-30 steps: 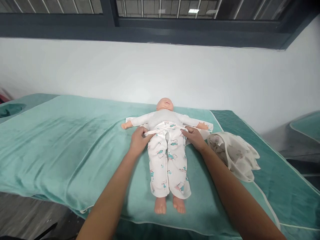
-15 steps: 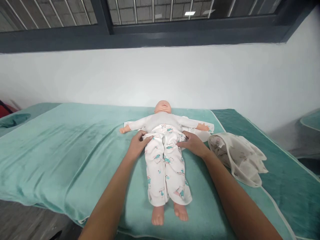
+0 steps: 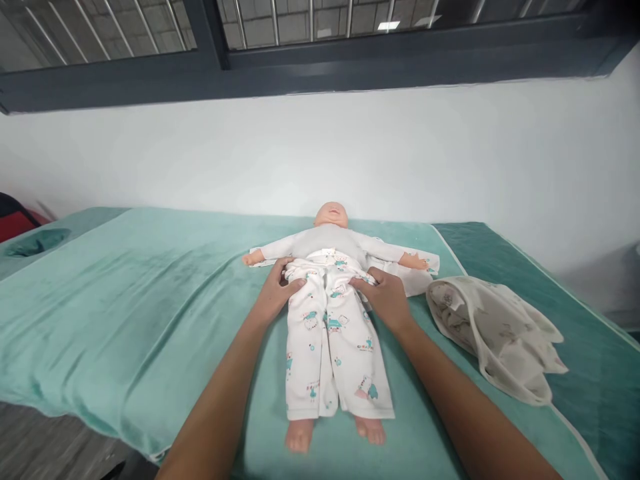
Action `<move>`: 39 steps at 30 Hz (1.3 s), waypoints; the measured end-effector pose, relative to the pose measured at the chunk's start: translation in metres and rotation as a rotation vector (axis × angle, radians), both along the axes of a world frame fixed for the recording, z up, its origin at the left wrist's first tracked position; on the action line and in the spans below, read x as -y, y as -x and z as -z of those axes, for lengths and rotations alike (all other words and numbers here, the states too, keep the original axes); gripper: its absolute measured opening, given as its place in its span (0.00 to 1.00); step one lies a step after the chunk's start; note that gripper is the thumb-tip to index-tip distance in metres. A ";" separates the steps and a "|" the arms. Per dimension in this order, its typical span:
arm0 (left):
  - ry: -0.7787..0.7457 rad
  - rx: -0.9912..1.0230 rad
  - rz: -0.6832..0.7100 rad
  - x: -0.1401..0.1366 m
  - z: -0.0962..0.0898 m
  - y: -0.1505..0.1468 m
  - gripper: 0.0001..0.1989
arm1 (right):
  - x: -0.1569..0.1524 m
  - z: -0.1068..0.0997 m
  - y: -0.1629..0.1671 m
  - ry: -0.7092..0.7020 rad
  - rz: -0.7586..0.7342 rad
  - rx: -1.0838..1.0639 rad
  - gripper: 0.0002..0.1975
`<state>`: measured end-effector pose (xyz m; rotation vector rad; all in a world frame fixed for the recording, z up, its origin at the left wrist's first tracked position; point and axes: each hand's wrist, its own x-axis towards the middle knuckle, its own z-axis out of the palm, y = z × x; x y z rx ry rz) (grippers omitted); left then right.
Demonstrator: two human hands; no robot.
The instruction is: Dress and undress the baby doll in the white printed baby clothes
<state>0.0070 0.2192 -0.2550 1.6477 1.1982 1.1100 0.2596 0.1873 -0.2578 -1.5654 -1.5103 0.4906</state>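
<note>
A baby doll (image 3: 327, 237) lies on its back with its head towards the wall and its arms spread, wearing a white long-sleeved top. White pants (image 3: 340, 333) printed with small teal figures cover its legs up to the waist, and its bare feet stick out below the cuffs. My left hand (image 3: 277, 290) grips the pants at the left hip, thumb on top and fingers at the outer side. At the right hip my right hand (image 3: 385, 293) pinches the cloth in the same way. The fingertips of both hands are partly hidden.
A teal sheet (image 3: 125, 300) covers the bed. To the right lies a crumpled cream garment (image 3: 500, 333) with a printed inside. White cloth (image 3: 420, 283) spreads beneath the doll's right-hand arm. Behind are a white wall (image 3: 320, 153) and a dark window frame (image 3: 390, 60).
The pants legs look straighter, with the cuffs spread wider and the doll's feet farther apart. Both hands keep hold at the hips. The view has shifted slightly.
</note>
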 end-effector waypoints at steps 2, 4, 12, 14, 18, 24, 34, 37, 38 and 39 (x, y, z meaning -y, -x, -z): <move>0.010 0.007 0.015 0.001 -0.002 -0.001 0.33 | -0.002 0.002 0.003 -0.053 0.028 0.020 0.28; 0.018 0.023 0.039 0.002 -0.005 -0.003 0.37 | -0.005 0.005 0.005 -0.118 0.046 0.050 0.27; 0.033 0.022 -0.012 -0.001 -0.002 -0.012 0.36 | -0.018 0.015 0.008 -0.167 0.118 0.100 0.24; 0.028 0.031 -0.040 -0.003 0.003 -0.013 0.33 | -0.018 0.017 0.008 -0.173 0.128 0.107 0.24; -0.073 0.050 -0.043 -0.007 0.010 -0.013 0.24 | -0.018 0.019 0.008 -0.177 0.115 0.122 0.23; -0.252 -0.022 -0.101 -0.007 0.013 -0.015 0.14 | -0.016 0.018 0.009 -0.077 0.133 0.173 0.21; -0.331 -0.281 -0.253 0.012 0.007 -0.015 0.18 | -0.009 0.020 0.010 -0.121 0.221 0.230 0.19; -0.300 -0.344 -0.294 0.013 0.010 -0.015 0.18 | -0.007 0.021 0.009 -0.177 0.232 0.235 0.17; -0.290 -0.359 -0.305 0.013 0.011 -0.015 0.18 | -0.007 0.022 0.009 -0.181 0.237 0.235 0.17; -0.279 -0.369 -0.314 0.013 0.011 -0.016 0.17 | -0.007 0.022 0.009 -0.179 0.241 0.231 0.16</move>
